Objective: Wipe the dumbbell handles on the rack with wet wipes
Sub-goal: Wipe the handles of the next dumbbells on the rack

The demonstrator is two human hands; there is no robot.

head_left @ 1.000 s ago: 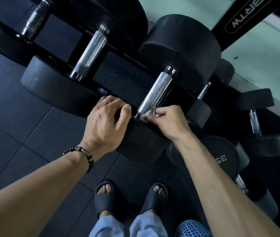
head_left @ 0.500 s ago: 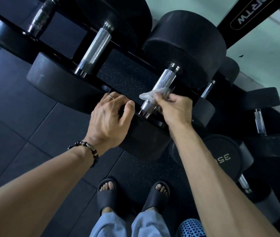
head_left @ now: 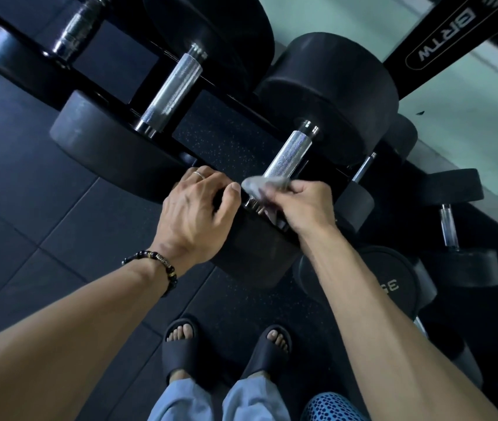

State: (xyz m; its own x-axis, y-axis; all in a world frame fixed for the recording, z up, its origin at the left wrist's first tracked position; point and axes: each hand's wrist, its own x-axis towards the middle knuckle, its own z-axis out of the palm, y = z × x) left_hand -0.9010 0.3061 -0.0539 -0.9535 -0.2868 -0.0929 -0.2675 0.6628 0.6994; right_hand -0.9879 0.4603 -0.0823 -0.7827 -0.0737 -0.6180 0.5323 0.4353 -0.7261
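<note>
The left hand (head_left: 194,212), a ring on one finger and a dark beaded bracelet (head_left: 158,264) at the wrist, curls its fingers over the rim of the near black rubber dumbbell head (head_left: 250,253), steadying it; its grip is clenched on that head, thumb close beside the wipe. Just to its right, the crumpled pale grey wet wipe (head_left: 261,185) sits wrapped round the near end of the knurled chrome dumbbell handle (head_left: 287,154), pinched there by the right hand (head_left: 305,205), whose grip grasps wipe and bar together.

Risks, as I judge them: the wipe is bunched rather than spread, so a stroke may clean only one side of the bar and leave the underside untouched; the knurling could snag and tear the damp tissue; the far end, next to the large black far head (head_left: 329,95), looks easy to skip; a hard pull might roll the dumbbell on the black steel rack (head_left: 114,56) toward the sandalled feet below.

The handle's long axis runs diagonally, from the near end at the hands up and to the right toward the far head; the neighbouring chrome handle (head_left: 172,92) to the left lies roughly parallel.
</note>
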